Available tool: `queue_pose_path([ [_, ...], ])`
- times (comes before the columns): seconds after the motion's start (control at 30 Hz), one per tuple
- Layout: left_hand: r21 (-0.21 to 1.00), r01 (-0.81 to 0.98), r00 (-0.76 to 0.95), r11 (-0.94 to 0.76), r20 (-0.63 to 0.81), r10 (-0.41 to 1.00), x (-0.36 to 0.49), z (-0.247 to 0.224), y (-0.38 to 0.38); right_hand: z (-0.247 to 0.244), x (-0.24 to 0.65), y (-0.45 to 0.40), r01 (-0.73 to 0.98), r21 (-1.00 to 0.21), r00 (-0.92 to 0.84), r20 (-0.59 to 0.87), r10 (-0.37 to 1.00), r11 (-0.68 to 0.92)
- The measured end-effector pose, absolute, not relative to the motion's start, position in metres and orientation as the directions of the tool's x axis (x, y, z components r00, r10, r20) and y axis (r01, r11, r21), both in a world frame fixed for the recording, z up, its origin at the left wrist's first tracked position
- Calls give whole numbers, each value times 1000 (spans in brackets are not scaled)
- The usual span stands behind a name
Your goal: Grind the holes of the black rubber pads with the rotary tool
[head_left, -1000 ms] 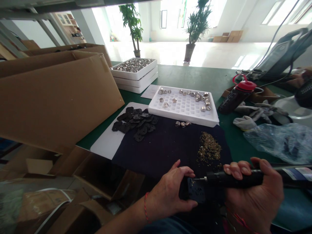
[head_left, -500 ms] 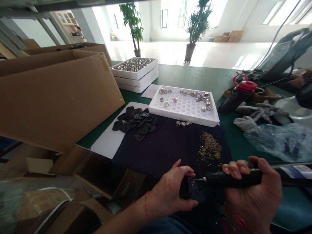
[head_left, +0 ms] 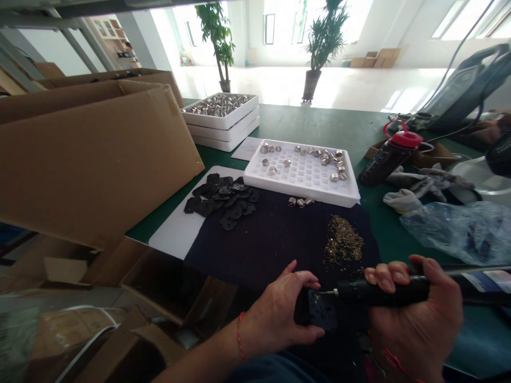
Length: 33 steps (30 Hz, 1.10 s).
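Head view: the left hand (head_left: 275,319) pinches a small dark perforated plate (head_left: 321,311) low over the near edge of a dark cloth (head_left: 255,250), its fingers (head_left: 307,277) curled over the plate's top edge and its thumb below. The right hand (head_left: 415,314) is clamped around the black body of a rotary tool (head_left: 383,291), its thin bit (head_left: 326,292) at the plate. Keeping both hands braced close together and the bit short and steady looks like the surest way to work, with only light pressure on so fine a point. Whether the bit actually touches is hard to make out, and the plate's far side is hidden. Ahead on the bench (head_left: 303,122), similar plates (head_left: 221,202) lie heaped on a white board (head_left: 171,239), beside gold-coloured grit (head_left: 343,242) and a white tray (head_left: 301,173) of metal rings.
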State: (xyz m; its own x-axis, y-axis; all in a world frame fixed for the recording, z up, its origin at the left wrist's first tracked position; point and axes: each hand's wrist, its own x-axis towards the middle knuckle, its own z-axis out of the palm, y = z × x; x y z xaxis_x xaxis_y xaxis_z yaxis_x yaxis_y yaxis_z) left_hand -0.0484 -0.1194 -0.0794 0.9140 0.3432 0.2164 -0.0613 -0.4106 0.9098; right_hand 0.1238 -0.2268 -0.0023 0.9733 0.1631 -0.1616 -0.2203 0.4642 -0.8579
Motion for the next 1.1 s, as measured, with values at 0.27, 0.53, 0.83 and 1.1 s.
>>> queue_pose_path([
  [0.27,908,-75,910,-413,232,343,-48,-82,-119,10,108,-222,-150,-889,977,-67,202,432],
  [0.53,903,-92,905,-419,251,343,-48,-83,-120,23,91,-221,-71,-894,965,51,258,443],
  [0.83,904,-103,903,-415,259,342,-49,-81,-120,13,109,-224,-118,-891,976,-22,217,439],
  [1.1,899,-94,900,-428,261,349,-49,-81,-121,14,103,-224,-84,-886,971,29,237,455],
])
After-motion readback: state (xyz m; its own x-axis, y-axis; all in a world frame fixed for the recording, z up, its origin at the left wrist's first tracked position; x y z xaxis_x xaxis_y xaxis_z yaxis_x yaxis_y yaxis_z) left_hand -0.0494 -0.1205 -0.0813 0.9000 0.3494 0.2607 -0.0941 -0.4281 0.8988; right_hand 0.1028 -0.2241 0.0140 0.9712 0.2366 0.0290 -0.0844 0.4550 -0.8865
